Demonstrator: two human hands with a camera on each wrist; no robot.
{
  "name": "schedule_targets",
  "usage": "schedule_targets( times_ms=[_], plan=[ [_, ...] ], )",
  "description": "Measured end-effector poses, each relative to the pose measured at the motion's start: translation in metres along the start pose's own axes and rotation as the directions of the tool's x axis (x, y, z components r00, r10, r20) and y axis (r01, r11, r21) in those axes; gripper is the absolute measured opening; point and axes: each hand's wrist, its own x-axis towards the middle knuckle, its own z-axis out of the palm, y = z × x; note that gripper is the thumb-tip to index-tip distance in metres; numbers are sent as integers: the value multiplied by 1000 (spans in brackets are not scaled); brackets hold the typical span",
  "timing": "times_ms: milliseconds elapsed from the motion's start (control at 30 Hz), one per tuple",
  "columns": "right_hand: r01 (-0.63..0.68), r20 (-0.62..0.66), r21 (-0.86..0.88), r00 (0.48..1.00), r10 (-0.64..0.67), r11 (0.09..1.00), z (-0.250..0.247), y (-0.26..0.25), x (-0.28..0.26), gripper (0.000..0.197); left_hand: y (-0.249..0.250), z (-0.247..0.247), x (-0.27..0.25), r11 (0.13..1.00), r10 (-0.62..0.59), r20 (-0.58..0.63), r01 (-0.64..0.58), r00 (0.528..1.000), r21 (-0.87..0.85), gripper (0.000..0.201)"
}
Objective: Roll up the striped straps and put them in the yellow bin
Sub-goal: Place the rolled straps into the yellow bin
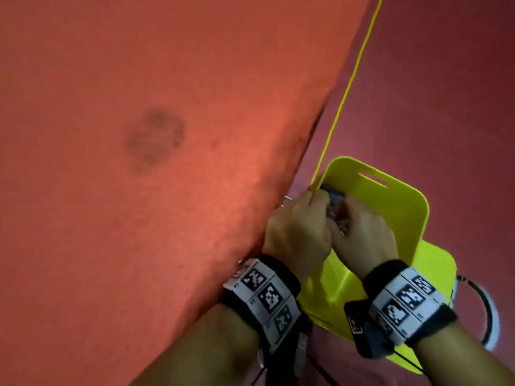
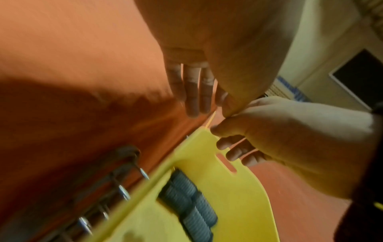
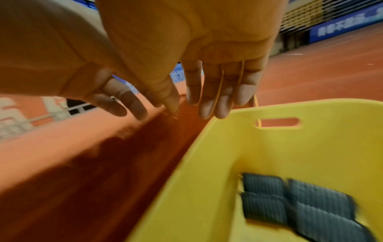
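The yellow bin (image 1: 390, 207) stands on the red floor against the edge of an orange mat. Several rolled dark striped straps (image 3: 300, 201) lie on the bin's bottom (image 2: 186, 196); a bit shows between my hands (image 1: 333, 200). Both hands hover close together over the bin's far left corner. My left hand (image 1: 298, 227) hangs with relaxed, nearly straight fingers (image 2: 192, 90) and holds nothing. My right hand (image 1: 362, 232) also has straight fingers (image 3: 207, 91), and a thin yellow band lies across them. More dark straps with metal ends (image 2: 116, 176) lie outside the bin by the mat.
A large orange mat (image 1: 139, 135) fills the left. A taut thin yellow cord (image 1: 351, 79) runs from the far floor to the bin's corner. Dark red floor (image 1: 446, 79) lies to the right, with a black and white hoop (image 1: 490, 316) beside the bin.
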Motion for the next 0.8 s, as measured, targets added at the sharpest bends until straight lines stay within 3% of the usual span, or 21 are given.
schedule_targets(
  times_ms=[167,300,433,533,700,800],
  plan=[
    [365,-16,-12,931,-365,931,1,-137,-26,23,-67,-119,-70,984,-178,-108,180,978,11,28],
    [584,68,-6,810,-582,812,38,-261,-69,23,-142,-195,-166,935,-352,-269,349,896,-61,31],
    [756,196,32,637,-745,654,102,-377,-141,23,-221,-250,-285,846,-522,-382,520,763,-119,30],
    [856,288,77,471,-834,511,151,-450,-202,27,-267,-272,-375,757,-638,-422,626,644,-190,29],
    [943,459,104,236,-857,315,234,-537,-307,21,-323,-278,-518,579,-783,-456,763,423,-288,30],
    [966,538,106,143,-831,235,275,-568,-359,21,-354,-276,-591,468,-823,-476,846,311,-257,35]
  ],
)
